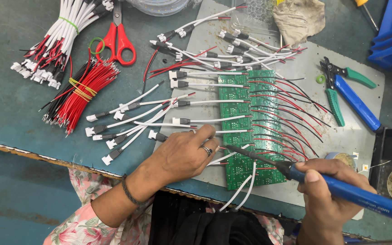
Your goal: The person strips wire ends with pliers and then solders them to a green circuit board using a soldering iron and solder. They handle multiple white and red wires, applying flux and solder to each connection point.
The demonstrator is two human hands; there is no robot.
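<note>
A worn teal-green workbench (10, 109) fills the view, with a pale grey rectangular work mat (364, 104) laid across its right half. On the mat, near the centre, lies a column of green printed circuit boards (243, 131), fringed at 3 o'clock with thin red and black wires and at 9 o'clock with white sheathed leads (209, 102) ending in small plugs.

The left hand (184, 154) (a ring on one finger) lies palm down at 7 o'clock of the boards, fingers curled loosely and pressing white leads against the board edge; it encloses nothing. The right hand (330, 193), at 5 o'clock, is wrapped fully around the blue-handled soldering iron (341, 190), whose dark tip touches the boards' lower left.

At 2 o'clock lie green-and-blue-handled wire strippers (348, 93). At 10 o'clock sit a banded bundle of red and black wires (80, 93) and red-handled scissors (119, 38).
</note>
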